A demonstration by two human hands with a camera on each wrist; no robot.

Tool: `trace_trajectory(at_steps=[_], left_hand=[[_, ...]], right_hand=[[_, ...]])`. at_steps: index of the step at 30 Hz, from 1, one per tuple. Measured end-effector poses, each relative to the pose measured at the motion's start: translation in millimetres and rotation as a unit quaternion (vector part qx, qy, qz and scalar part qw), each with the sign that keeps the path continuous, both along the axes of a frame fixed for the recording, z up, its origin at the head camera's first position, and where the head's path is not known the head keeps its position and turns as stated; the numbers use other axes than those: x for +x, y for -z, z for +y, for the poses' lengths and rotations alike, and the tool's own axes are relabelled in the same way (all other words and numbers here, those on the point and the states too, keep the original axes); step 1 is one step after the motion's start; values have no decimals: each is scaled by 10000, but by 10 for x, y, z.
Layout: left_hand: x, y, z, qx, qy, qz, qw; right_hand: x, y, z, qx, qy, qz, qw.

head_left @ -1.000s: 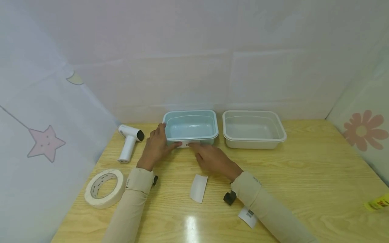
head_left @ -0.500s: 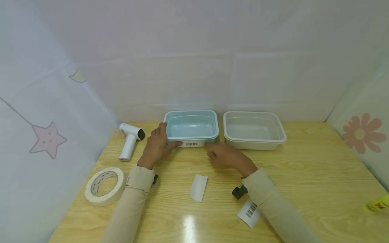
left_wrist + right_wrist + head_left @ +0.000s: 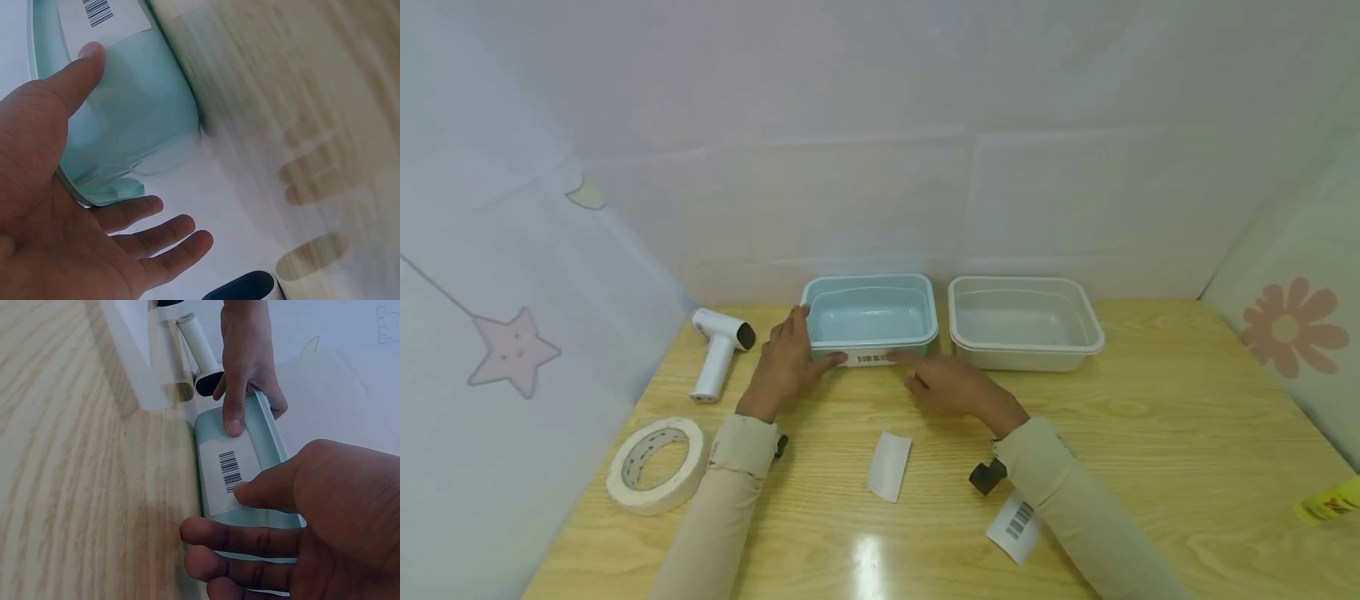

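Note:
A light blue plastic container (image 3: pixel 872 321) stands near the back wall. On its front wall lies a white barcode label (image 3: pixel 868 359), which the right wrist view shows flat against the plastic. My left hand (image 3: pixel 784 362) holds the container's left end, its thumb on the label's left part and other fingers around the corner by the rim. With my right hand (image 3: pixel 951 383), I press the thumb (image 3: pixel 250 492) on the label beside the bars, while the other fingers extend below it.
A second, off-white container (image 3: pixel 1022 360) stands to the right. A white handheld scanner (image 3: pixel 715 367) and a tape roll (image 3: pixel 625 487) lie left. A blank paper slip (image 3: pixel 889 467), another barcode label (image 3: pixel 1017 527) and a yellow tube (image 3: pixel 1330 502) lie nearer.
My right hand slid right along the label, uncovering the barcode, then came slightly back left onto its right end. The left hand has stayed at the container's corner.

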State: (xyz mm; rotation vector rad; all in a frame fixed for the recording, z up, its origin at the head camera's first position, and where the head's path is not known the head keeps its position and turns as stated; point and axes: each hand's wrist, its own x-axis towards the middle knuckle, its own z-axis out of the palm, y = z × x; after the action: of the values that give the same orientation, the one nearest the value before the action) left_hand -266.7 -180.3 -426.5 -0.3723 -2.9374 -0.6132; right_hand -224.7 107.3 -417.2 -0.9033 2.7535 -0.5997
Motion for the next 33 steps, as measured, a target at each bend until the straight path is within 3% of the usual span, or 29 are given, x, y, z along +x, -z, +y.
trace_trajectory(at_steps=[5, 10, 15, 19, 22, 29, 33], left_hand=[[13, 8, 4, 99, 51, -17, 9999], [12, 43, 7, 321, 138, -203, 9992], [-7, 56, 19, 415, 196, -272, 9986], [-23, 55, -10, 390, 165, -190, 9989], [-27, 57, -36, 366, 99, -123, 9992], [-16, 71, -22, 400, 71, -223, 9989], [-6, 61, -24, 422, 44, -144, 9990]], right_hand=[[16, 0, 26, -42, -130, -34, 9999], [104, -181, 182, -31, -141, -60, 9999], [323, -484, 467, -45, 30, -6, 10000], [545, -597, 717, 284, 179, -197, 9992], [736, -589, 873, 554, 272, -338, 9975], [1164, -450, 967, 958, 697, -1187, 9858], [1301, -327, 971, 1009, 545, -1221, 9859]])
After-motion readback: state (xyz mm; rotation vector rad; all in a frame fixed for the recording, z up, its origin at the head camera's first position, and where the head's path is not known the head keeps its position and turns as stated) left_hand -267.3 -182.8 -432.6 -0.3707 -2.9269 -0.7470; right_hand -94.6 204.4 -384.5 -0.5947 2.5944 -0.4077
